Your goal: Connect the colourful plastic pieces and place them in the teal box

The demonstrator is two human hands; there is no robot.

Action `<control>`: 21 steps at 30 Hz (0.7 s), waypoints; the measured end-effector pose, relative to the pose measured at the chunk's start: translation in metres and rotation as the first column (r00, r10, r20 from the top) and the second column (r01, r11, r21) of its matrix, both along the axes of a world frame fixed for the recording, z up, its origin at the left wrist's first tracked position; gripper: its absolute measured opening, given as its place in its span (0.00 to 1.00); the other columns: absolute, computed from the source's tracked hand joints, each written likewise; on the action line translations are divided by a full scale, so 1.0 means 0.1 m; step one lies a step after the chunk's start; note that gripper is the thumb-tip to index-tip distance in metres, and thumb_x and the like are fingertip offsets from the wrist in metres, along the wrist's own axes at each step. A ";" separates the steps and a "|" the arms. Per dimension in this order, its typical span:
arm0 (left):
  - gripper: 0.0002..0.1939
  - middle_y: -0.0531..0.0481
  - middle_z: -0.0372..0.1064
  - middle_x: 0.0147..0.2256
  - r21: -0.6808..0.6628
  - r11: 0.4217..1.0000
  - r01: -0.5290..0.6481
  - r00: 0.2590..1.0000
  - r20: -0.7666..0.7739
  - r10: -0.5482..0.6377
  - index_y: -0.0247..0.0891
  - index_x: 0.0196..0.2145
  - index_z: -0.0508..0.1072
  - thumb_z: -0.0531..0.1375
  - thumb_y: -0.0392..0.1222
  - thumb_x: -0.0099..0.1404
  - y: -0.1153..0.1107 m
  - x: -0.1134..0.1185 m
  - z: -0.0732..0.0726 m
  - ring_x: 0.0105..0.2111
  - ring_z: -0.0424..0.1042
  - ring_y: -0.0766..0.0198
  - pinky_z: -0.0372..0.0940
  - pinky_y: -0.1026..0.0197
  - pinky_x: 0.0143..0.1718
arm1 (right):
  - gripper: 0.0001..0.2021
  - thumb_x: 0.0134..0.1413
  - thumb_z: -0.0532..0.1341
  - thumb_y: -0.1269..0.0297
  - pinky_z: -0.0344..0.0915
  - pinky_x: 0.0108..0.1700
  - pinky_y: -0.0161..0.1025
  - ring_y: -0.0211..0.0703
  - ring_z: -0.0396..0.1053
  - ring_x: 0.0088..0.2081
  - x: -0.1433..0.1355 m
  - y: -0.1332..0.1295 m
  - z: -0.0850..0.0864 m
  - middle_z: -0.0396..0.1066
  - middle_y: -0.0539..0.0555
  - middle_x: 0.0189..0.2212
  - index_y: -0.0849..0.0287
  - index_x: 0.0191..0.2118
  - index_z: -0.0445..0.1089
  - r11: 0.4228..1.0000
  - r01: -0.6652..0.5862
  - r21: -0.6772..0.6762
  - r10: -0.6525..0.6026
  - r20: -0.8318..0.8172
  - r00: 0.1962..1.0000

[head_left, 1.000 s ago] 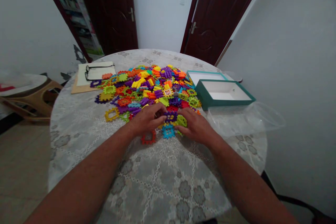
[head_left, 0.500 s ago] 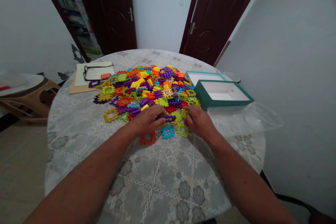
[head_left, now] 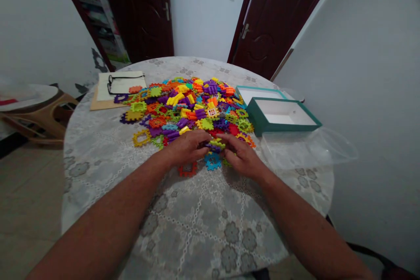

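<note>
A heap of colourful toothed plastic pieces covers the middle of the round table. At its near edge my left hand has its fingers closed on a purple piece. My right hand pinches a yellow-green piece against the purple one, so the two pieces meet between my fingertips. Just below my hands lie a blue square piece and an orange square piece. A green piece is partly hidden by my right hand.
An open green box and its lid stand right of the heap. In front lies a clear plastic tray. Black glasses rest on papers at the back left.
My right hand has moved left towards my left hand and now holds the yellow-green piece at the purple one. The whole view has shifted slightly.
</note>
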State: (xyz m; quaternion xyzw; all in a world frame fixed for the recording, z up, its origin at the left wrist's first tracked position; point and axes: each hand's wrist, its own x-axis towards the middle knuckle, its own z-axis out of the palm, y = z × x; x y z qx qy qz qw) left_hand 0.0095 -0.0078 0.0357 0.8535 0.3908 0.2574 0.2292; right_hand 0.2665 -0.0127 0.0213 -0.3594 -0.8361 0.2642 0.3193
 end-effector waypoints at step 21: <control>0.06 0.53 0.70 0.31 -0.164 0.984 -0.071 0.979 0.179 0.101 0.39 0.41 0.75 0.60 0.42 0.69 0.00 -0.14 0.18 0.31 0.69 0.64 0.64 0.61 0.34 | 0.14 0.74 0.51 0.60 0.61 0.39 0.40 0.46 0.69 0.35 0.10 0.04 0.15 0.73 0.55 0.33 0.56 0.38 0.69 0.975 0.143 0.167 -0.200 0.398 0.896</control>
